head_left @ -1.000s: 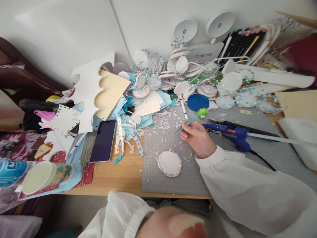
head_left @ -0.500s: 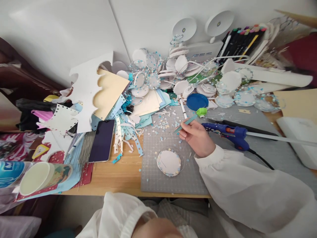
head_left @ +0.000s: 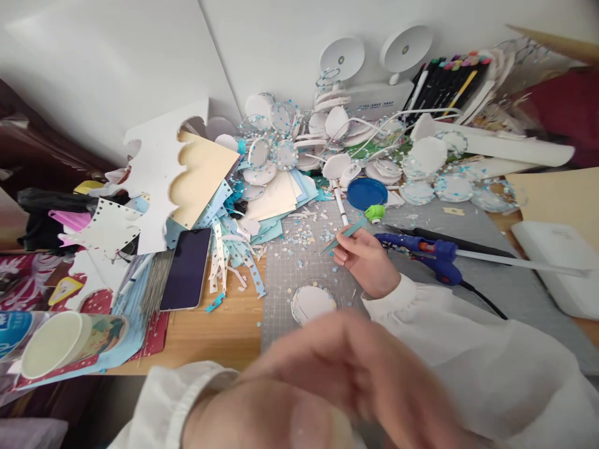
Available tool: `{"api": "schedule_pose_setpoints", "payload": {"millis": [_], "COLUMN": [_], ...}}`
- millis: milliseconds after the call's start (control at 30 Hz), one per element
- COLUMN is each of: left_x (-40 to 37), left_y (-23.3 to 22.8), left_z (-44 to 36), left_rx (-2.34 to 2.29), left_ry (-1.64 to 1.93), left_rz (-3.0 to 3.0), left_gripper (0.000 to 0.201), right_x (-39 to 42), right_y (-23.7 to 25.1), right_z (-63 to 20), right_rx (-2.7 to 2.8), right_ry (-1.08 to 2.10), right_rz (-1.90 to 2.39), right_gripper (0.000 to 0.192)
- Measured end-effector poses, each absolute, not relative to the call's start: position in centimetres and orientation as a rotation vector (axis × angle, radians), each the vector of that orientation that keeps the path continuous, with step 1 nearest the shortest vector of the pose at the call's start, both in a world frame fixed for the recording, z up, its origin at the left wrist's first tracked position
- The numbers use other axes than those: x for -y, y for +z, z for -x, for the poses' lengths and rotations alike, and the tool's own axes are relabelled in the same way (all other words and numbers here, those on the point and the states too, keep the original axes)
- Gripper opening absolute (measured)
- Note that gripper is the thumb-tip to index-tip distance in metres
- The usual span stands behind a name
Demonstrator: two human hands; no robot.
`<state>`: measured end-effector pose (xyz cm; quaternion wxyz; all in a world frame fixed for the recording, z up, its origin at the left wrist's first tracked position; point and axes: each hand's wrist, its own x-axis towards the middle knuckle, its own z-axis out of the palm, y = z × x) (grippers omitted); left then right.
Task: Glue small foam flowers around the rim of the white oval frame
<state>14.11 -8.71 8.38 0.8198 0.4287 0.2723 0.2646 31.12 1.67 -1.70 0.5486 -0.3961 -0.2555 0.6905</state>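
My right hand (head_left: 367,260) rests on the grey cutting mat (head_left: 290,274) and grips teal tweezers (head_left: 344,236) whose tips point left over scattered paper bits. Just below it lies a round white paper disc (head_left: 309,300) edged with small blue pieces. My left hand (head_left: 346,374) is raised close to the camera, large and blurred, fingers apart, holding nothing that I can see. It covers the lower part of the mat and part of the disc.
A blue glue gun (head_left: 433,254) lies right of my right hand. A dark phone (head_left: 187,268) lies on the wooden table at left. Paper scraps, white discs, a blue lid (head_left: 367,192), markers (head_left: 444,81) and a paper cup (head_left: 60,343) crowd the back and left.
My left hand has risen from the bottom edge into the middle of the view, now hiding the near part of the mat. The right hand with the tweezers has stayed nearly still.
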Motion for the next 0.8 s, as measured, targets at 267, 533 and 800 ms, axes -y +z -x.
{"api": "schedule_pose_setpoints", "payload": {"millis": [267,533,800], "left_x": [0.1,-1.8,-1.2], "left_y": [4.0,0.8,-0.2], "left_z": [-11.4,-11.5,-10.8], "left_rx": [-1.121,-0.959,-0.915], "left_ry": [0.877,0.771,0.833], "left_rz": [-1.477,-1.244,-1.064], "left_gripper": [0.022,0.024,0.019], "right_x": [-1.6,-0.9,-0.6], "right_y": [-2.0,-1.1,-1.4], "right_z": [-31.0,-30.5,-30.6], "right_rx": [0.664,0.794,1.011], "right_ry": [1.595,1.589,1.530], "right_rz": [0.963,0.899,0.887], "right_gripper": [0.032,0.029,0.020]}}
